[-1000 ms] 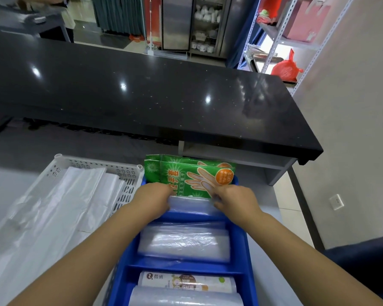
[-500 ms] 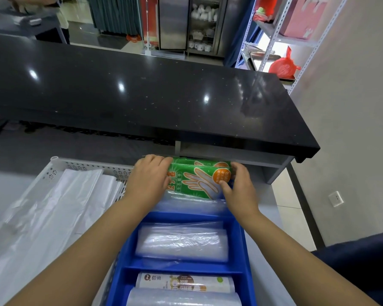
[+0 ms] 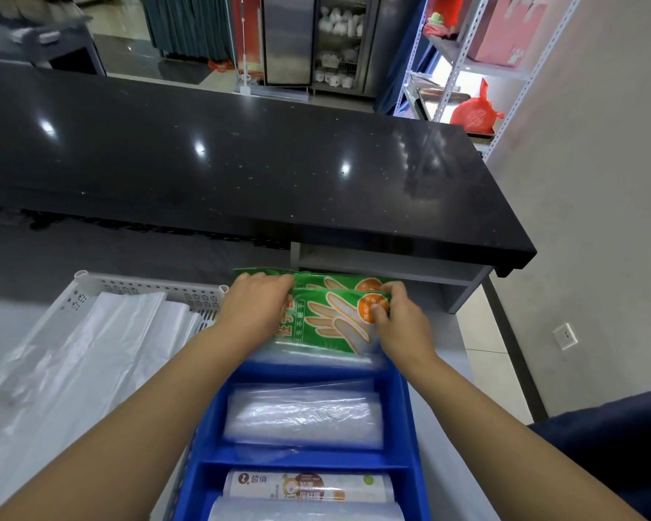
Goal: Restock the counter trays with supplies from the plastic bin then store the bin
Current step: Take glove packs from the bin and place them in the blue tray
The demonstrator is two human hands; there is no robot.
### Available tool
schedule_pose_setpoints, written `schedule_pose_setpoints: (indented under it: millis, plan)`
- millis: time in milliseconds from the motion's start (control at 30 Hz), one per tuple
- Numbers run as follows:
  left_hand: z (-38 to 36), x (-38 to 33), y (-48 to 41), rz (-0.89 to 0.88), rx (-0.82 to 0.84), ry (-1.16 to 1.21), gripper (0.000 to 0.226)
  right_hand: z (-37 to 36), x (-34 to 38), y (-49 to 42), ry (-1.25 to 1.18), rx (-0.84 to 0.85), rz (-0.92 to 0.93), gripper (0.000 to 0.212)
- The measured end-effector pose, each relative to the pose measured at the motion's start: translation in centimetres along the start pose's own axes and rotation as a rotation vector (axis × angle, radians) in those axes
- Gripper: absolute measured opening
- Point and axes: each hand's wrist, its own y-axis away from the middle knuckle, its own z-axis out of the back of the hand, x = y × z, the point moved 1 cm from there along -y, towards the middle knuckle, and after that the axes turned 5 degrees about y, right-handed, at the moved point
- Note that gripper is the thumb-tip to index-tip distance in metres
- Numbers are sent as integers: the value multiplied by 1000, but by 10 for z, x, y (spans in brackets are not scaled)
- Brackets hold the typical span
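Glove packs (image 3: 331,317) stand in the blue tray's (image 3: 410,415) far compartment, both hands' (image 3: 258,306) (image 3: 399,325) grip closed on them.

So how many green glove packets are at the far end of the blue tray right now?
2 visible. The front packet leans toward the camera, pinched by the left hand and right hand; the back packet stands right behind it. More may be hidden behind them.

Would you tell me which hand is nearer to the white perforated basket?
Left. The left hand grips the green glove packs right beside the white basket; the right hand holds their far side.
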Motion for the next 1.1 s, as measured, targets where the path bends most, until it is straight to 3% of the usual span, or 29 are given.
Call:
schedule_pose_setpoints:
  millis: [133,333,600,733,833,933,1100]
  plan:
    - [-5,0,3,4,4,15,15,-3,-1,4,77,6,5,32]
    - [6,6,4,11,-233,-1,34,5,-2,3,-91,-119,-17,28]
    - [-8,13,-13,50,13,-104,31,-3,3,-1,-12,-55,-48,30]
    - [-5,8,-3,32,-118,-53,31,-2,2,7,-56,-95,-59,37]
    - [-2,1,26,-83,-289,20,34,5,3,27,47,-232,248,30]
    - [-13,-6,62,-206,-177,97,28,5,3,48,260,-288,587,26]
    - [-25,-3,75,-99,37,96,17,-5,9,58,410,8,824,22]
